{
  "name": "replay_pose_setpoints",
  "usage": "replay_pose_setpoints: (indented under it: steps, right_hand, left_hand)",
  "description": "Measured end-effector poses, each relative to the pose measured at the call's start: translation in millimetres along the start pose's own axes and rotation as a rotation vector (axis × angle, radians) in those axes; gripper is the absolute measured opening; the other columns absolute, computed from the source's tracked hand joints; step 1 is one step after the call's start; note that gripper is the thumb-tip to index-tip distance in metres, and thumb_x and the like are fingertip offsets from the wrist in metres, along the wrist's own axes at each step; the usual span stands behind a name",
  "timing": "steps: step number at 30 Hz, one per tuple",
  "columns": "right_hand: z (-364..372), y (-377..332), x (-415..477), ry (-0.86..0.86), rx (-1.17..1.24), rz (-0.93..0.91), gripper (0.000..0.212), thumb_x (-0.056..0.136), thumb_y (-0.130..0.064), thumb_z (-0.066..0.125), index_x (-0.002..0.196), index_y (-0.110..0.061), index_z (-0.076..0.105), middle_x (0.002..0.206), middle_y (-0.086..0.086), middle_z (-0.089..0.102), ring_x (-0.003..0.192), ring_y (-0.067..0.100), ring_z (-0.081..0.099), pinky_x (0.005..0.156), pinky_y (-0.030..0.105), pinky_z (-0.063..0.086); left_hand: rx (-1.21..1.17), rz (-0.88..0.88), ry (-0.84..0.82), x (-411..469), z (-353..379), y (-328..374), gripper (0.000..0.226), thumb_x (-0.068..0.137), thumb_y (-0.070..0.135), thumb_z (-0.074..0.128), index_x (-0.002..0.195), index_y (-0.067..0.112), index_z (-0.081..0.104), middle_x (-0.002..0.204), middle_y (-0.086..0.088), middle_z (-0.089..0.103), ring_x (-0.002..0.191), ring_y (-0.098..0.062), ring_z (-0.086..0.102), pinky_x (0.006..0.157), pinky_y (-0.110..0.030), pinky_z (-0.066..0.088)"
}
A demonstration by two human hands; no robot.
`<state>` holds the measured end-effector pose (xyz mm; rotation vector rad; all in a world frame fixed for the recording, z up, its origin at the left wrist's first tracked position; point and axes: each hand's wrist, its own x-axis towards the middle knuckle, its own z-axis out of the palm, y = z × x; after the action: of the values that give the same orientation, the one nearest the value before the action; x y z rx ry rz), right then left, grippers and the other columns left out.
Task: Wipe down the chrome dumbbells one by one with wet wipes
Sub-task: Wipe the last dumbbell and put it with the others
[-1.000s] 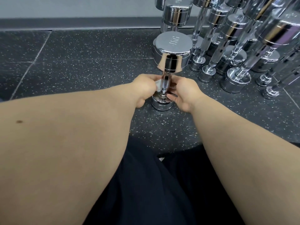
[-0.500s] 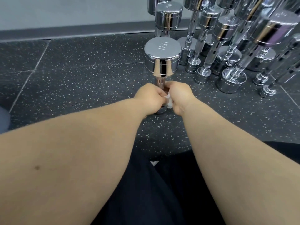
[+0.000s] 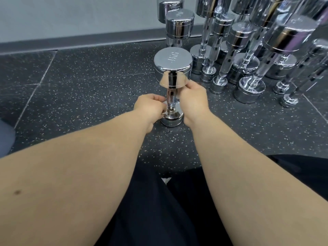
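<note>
The chrome dumbbell (image 3: 173, 68) stands on end on the speckled black floor (image 3: 79, 96), dead centre, with a weight mark stamped on its top head. The right hand (image 3: 193, 99) has its fingers curled round the upper part of the knurled handle, just under that top head. The left hand (image 3: 150, 105) sits lower, at about 9 o'clock of the handle. Its fingers are bunched, pinching what looks like a pale wet wipe (image 3: 164, 104) against the shaft just above the bottom head — only a sliver of it shows. From 12 to 2 o'clock the other chrome dumbbells (image 3: 245, 50) crowd close by, upright or leaning. Beyond them, at 12 o'clock, a grey skirting (image 3: 88, 39) runs along the wall.
</note>
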<state>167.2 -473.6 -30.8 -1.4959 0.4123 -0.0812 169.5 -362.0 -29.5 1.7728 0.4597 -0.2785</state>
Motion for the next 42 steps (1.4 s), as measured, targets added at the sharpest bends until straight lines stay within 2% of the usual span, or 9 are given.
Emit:
replay_pose_setpoints:
  steps: [5,8,13,20,25,29,32,38,42]
  right_hand:
    - [-1.7,26.6,10.5,-0.109,-0.386,-0.067,0.035,0.089,-0.008,0.043,0.082,-0.024,0.074,0.086,0.008,0.073,0.094,0.04,0.063,0.081,0.044,0.055]
    - [-4.7,26.2,14.1,-0.123,-0.676,-0.129,0.037,0.082,0.003,0.04,0.057,-0.019,0.057,0.075,0.011,0.056,0.086,0.034,0.046,0.061,0.031,0.036]
    - [-2.9,29.6,1.7,0.038,-0.589,-0.218,0.025,0.085,0.002,0.044,0.084,0.0,0.069,0.086,0.011,0.059,0.073,0.025,0.051,0.057,0.032,0.039]
    - [-12.6,18.3,-6.0,-0.069,-0.77,-0.092,0.041,0.086,0.001,0.047,0.052,-0.014,0.028,0.054,0.002,0.026,0.055,0.017,0.018,0.045,0.028,0.014]
    - [-10.8,5.2,-25.5,0.107,-0.15,0.171,0.022,0.083,0.003,0.043,0.066,-0.01,0.046,0.064,0.008,0.037,0.064,0.019,0.033,0.056,0.027,0.023]
    - [-8.1,-23.2,-24.5,-0.021,0.014,0.066,0.026,0.088,-0.004,0.046,0.078,-0.008,0.069,0.07,0.012,0.066,0.067,0.022,0.054,0.072,0.043,0.055]
    - [-8.6,-22.6,-20.0,-0.063,-0.091,-0.012,0.02,0.086,-0.009,0.048,0.082,0.001,0.066,0.081,0.021,0.07,0.073,0.021,0.052,0.092,0.061,0.048]
    - [6.4,-31.0,-15.6,-0.221,-0.218,-0.129,0.02,0.095,-0.011,0.056,0.08,-0.008,0.069,0.072,0.011,0.058,0.064,0.017,0.043,0.064,0.035,0.041]
    - [40.1,-32.2,-12.0,-0.402,-0.628,-0.204,0.019,0.094,-0.017,0.06,0.114,-0.019,0.06,0.097,0.002,0.06,0.089,0.018,0.052,0.072,0.029,0.037]
  left_hand:
    - [0.053,-0.055,-0.07,7.7,3.5,-5.5,0.024,0.088,-0.005,0.063,0.085,0.019,0.063,0.101,-0.009,0.069,0.097,-0.02,0.065,0.07,-0.023,0.053]
    - [0.065,-0.05,-0.072,11.9,4.6,-6.1,0.026,0.088,-0.007,0.061,0.083,0.019,0.064,0.099,-0.008,0.069,0.097,-0.02,0.065,0.069,-0.022,0.053]
    - [0.138,0.0,-0.062,12.7,2.9,-8.8,0.025,0.085,-0.004,0.065,0.083,0.021,0.066,0.089,-0.004,0.071,0.096,-0.023,0.067,0.09,-0.037,0.056]
    - [-0.046,0.088,-0.013,-11.4,-12.2,20.9,0.042,0.093,-0.006,0.041,0.125,0.017,0.055,0.106,-0.004,0.065,0.085,-0.014,0.067,0.081,-0.03,0.058]
    - [0.153,0.469,0.114,-46.2,-21.8,42.8,0.089,0.085,0.021,0.065,0.153,0.04,0.011,0.129,0.011,0.049,0.102,-0.007,0.058,0.08,-0.029,0.047]
    - [0.436,0.665,0.095,-57.8,-11.3,58.1,0.098,0.077,0.046,0.075,0.153,0.04,0.014,0.142,0.006,0.04,0.125,-0.015,0.045,0.096,-0.035,0.042]
    - [0.616,0.618,0.116,-52.2,-13.1,74.4,0.091,0.077,0.057,0.072,0.151,0.03,0.028,0.141,0.001,0.041,0.13,-0.021,0.042,0.1,-0.038,0.042]
    - [0.732,0.551,0.119,-37.1,-49.3,82.8,0.04,0.077,0.053,0.065,0.098,0.022,0.05,0.102,0.002,0.046,0.093,-0.024,0.05,0.068,-0.034,0.04]
    - [0.74,0.456,0.113,-21.2,-88.7,77.6,0.029,0.088,0.045,0.052,0.087,0.017,0.045,0.085,-0.002,0.048,0.069,-0.02,0.045,0.055,-0.033,0.028]
